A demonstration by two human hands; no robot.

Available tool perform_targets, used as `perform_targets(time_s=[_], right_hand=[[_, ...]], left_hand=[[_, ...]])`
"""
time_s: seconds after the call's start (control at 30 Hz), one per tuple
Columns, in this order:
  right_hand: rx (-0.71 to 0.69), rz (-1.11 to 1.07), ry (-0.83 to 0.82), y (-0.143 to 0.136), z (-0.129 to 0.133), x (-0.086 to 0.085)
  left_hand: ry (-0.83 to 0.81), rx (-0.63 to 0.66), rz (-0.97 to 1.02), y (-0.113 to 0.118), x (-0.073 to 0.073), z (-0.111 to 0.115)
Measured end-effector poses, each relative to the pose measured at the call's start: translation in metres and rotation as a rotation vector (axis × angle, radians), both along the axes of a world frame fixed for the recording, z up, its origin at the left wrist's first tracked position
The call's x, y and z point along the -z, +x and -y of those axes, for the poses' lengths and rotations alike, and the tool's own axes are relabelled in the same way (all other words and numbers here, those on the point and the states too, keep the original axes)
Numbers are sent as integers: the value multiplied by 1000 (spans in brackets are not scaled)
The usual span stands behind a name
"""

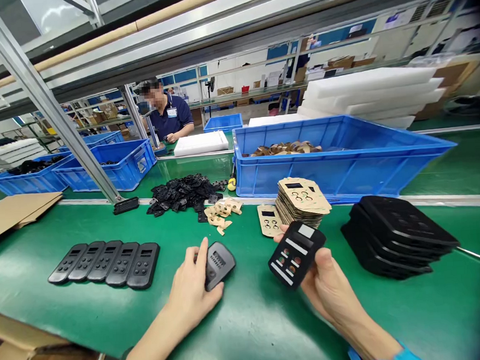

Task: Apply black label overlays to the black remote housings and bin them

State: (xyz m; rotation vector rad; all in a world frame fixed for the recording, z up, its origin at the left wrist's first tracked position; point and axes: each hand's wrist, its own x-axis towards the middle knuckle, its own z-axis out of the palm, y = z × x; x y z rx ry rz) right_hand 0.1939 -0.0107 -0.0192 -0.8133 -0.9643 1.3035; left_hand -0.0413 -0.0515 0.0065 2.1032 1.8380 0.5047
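My left hand (193, 285) is closed around the left side of a dark grey plastic housing (221, 261) with a slotted window, which lies on the green bench. In my right hand (327, 286) is a black panel (297, 255), raised and tilted above the bench. The panel carries white strips, a white square and round holes; my thumb is at its right edge and a fingertip shows behind its top. Beyond it stands a stack of tan adhesive-backed sheets (302, 197), with one sheet (268, 220) lying beside it. To the right is a stack of black panels (395, 235).
Several dark housings (106, 264) lie in an overlapping row at left. Small black parts (183, 192) and tan scraps (222, 213) are heaped ahead. Blue bins (325, 171) line the back. A metal post (61, 121) rises at left. A co-worker (170, 116) sits opposite.
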Motion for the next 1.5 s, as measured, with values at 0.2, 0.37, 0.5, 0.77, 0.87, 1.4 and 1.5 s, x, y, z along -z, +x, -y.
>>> perform_targets(time_s=[0.2, 0.37, 0.5, 0.77, 0.87, 1.4, 1.5], right_hand=[[-127, -177, -103, 1, 4, -4], [-178, -278, -165, -1, 3, -9], [-198, -300, -239, -2, 2, -11], [-126, -25, -255, -8, 3, -11], [-87, 150, -145, -11, 5, -5], [-69, 420, -72, -14, 7, 3], [-62, 429, -68, -15, 7, 6]], left_hand=[[-122, 100, 760, 38, -10, -24], [-489, 81, 1407, 56, 4, -36], [-595, -28, 1572, 57, 15, -32], [-716, -151, 1719, 59, 13, -27], [-733, -131, 1720, 61, 14, -26], [-711, -112, 1752, 65, 20, -22], [-709, -90, 1754, 65, 21, -20]])
